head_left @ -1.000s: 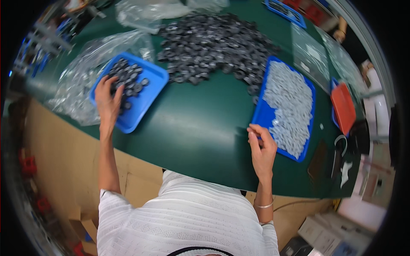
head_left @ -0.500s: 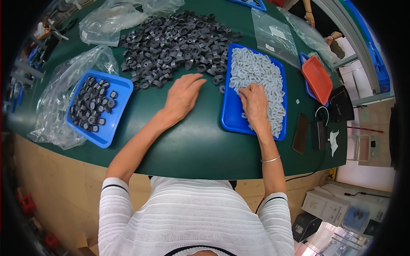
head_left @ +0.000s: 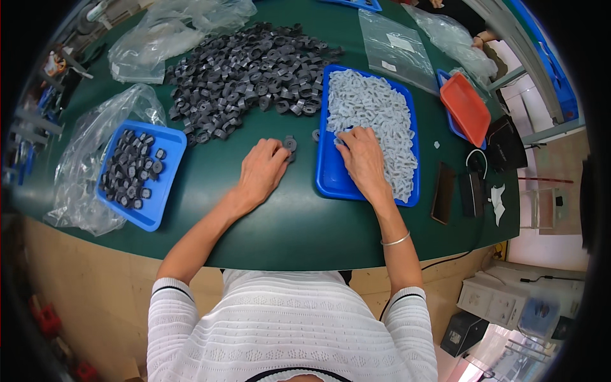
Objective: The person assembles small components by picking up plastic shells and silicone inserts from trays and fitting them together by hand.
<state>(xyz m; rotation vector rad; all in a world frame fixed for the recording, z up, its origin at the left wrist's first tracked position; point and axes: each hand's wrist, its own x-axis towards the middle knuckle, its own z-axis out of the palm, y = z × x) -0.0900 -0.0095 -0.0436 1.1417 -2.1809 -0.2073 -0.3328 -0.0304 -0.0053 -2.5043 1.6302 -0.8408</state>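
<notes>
My left hand [head_left: 263, 170] is over the green table, thumb and fingertips closed on a dark grey plastic part [head_left: 290, 144], round with a short projecting end. My right hand [head_left: 365, 162] reaches over the blue tray [head_left: 332, 178] of small pale grey plastic pieces [head_left: 372, 105]. Its thumb and forefinger pinch one of these pale pieces [head_left: 339, 138] above the tray's left side. A large heap of dark grey parts [head_left: 254, 70] lies beyond my left hand. Another loose dark part [head_left: 316, 135] sits beside the tray's left rim.
At the left, a smaller blue tray [head_left: 167, 184] holds dark parts with pale inserts, next to a clear plastic bag [head_left: 83, 165]. A phone [head_left: 443, 193], an orange-red tray [head_left: 465, 108] and a black box [head_left: 506, 153] stand at the right. Another person's hand [head_left: 484, 38] shows at the far right.
My left hand has drawn nearer from the heap's edge and now has a dark part in its fingers. My right hand has lifted leftward from the pale pieces with one pinched. The view has shifted slightly.
</notes>
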